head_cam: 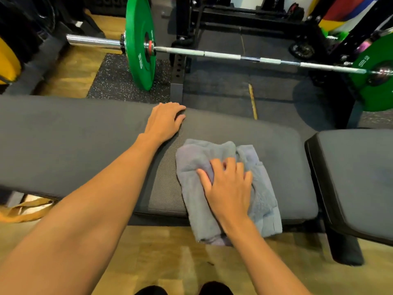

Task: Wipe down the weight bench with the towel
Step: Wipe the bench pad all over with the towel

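Weight bench (pixel 63 135), left end off-frame.

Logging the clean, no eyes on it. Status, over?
Right grip bunches grey towel on bench pad. Left grip rests on pad's far edge. Barbell beyond, not in the way.

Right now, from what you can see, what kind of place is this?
Probably a gym or home weight room: a chrome barbell loaded with green rubber weight plates, a black padded weight bench, and a black steel rack behind.

one wide head view looks down and forward from close above the counter (pixel 85 135), the barbell (pixel 223 55) farther off.
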The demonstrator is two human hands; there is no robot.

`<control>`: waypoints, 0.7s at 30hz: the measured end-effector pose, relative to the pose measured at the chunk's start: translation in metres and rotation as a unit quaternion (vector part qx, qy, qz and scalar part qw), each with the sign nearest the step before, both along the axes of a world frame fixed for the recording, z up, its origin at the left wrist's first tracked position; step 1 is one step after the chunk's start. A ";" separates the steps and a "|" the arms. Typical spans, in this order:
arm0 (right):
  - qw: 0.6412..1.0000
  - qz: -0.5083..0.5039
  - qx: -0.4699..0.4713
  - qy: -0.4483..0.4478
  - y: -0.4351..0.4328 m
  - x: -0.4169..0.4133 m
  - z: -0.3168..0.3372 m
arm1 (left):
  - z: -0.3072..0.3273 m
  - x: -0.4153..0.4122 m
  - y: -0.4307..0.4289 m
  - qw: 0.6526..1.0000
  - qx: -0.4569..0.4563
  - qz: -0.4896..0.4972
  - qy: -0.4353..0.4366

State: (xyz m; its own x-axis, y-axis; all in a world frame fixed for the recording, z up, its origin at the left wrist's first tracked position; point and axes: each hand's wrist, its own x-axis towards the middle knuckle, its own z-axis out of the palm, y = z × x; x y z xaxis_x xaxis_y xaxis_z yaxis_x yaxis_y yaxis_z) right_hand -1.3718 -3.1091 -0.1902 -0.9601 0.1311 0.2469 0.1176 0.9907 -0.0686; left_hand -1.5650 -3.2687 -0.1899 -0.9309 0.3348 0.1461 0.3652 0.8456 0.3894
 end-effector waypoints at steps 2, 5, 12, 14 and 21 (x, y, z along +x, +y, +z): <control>1.000 -0.004 0.012 -0.004 -0.007 0.009 -0.001 | 0.002 -0.009 -0.003 1.000 0.014 -0.001 -0.006; 0.999 -0.019 0.022 0.023 -0.014 -0.039 -0.006 | 0.003 -0.025 -0.008 0.999 0.038 0.016 -0.023; 0.999 -0.040 0.035 0.007 -0.021 -0.198 -0.013 | 0.001 -0.038 -0.025 0.992 0.090 0.054 -0.069; 0.998 -0.046 0.029 -0.016 -0.018 -0.210 -0.008 | 0.004 -0.029 -0.038 0.994 0.054 0.049 -0.075; 0.998 -0.029 -0.059 -0.016 -0.054 -0.110 0.003 | 0.008 0.011 -0.072 0.995 0.011 0.041 -0.093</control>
State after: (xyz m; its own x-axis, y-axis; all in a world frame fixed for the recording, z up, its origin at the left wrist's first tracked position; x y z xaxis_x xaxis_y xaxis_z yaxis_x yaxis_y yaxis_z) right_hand -1.4819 -3.1633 -0.1876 -0.9571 0.2140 0.1955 0.1795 0.9672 -0.1799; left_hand -1.5542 -3.3404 -0.1816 -0.9668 0.2545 -0.0252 0.2143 0.8601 0.4629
